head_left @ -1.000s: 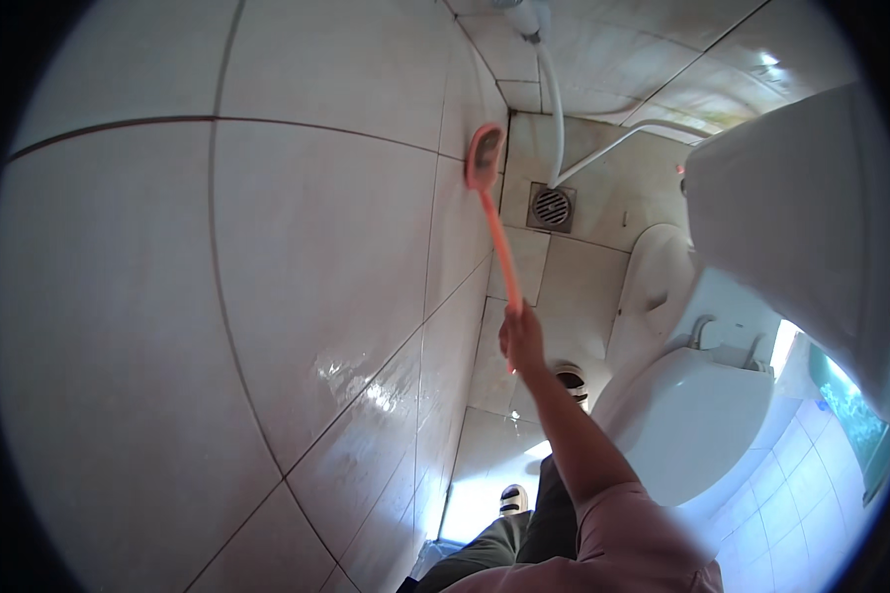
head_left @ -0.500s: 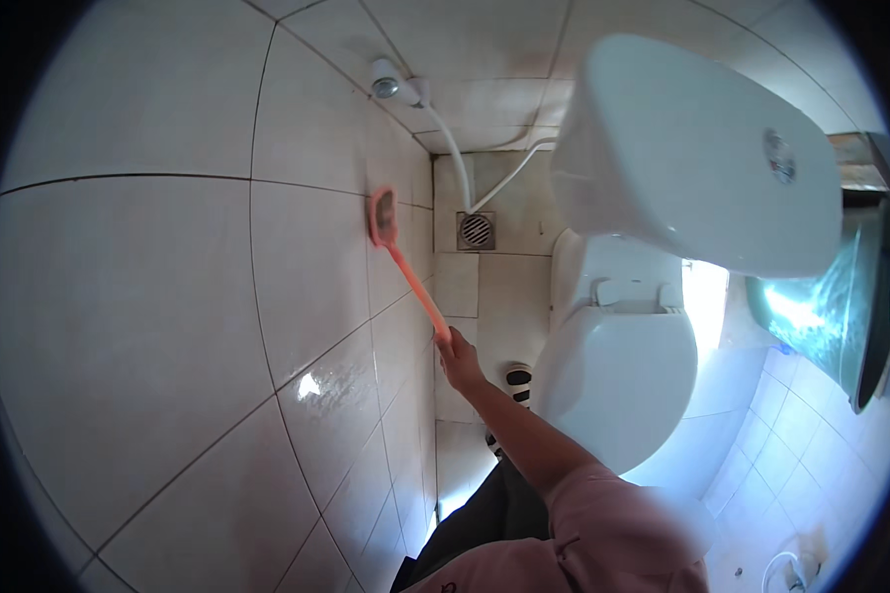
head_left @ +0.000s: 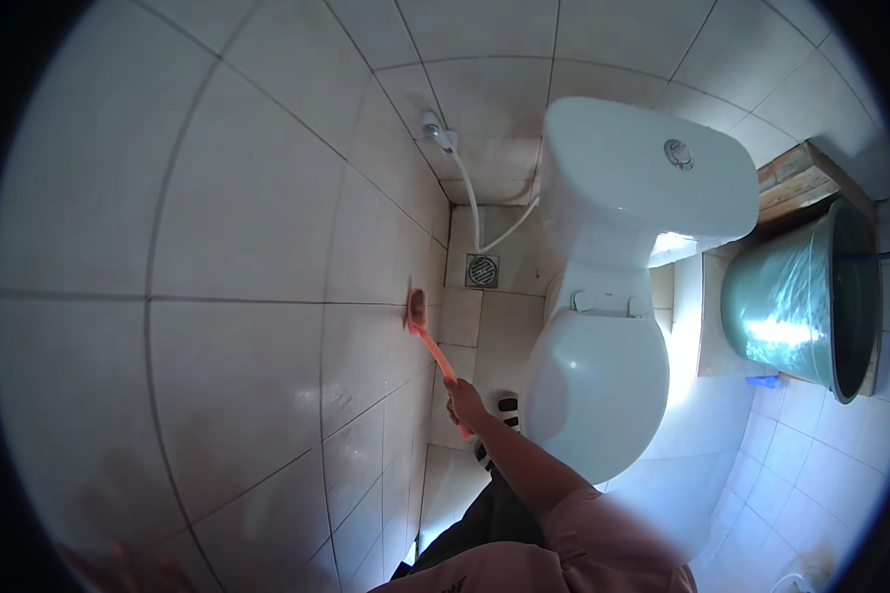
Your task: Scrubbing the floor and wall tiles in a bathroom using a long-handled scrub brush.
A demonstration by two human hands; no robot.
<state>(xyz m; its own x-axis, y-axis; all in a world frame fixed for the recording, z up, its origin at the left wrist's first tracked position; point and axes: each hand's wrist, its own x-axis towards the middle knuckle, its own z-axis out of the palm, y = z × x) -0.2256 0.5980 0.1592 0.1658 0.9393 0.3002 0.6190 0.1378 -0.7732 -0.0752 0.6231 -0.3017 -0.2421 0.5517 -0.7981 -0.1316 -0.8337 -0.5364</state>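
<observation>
My right hand is closed around the handle of a long pink-orange scrub brush. A short end of the handle shows below my fist. The brush head rests at the tiled wall on the left, low down near the floor; its bristles are hard to make out. At the dim lower left edge are blurred reddish, finger-like shapes by the wall. Whether these are my left hand or a reflection, I cannot tell.
Right of my arm stands a white toilet with its lid down. A floor drain lies beyond the brush, under a white hose from a wall-held sprayer. Far right is a green bucket.
The brush head has moved down along the wall, nearer the floor. My right hand now grips higher on the handle, leaving its end showing. The whole view has shifted, bringing more of the bucket in.
</observation>
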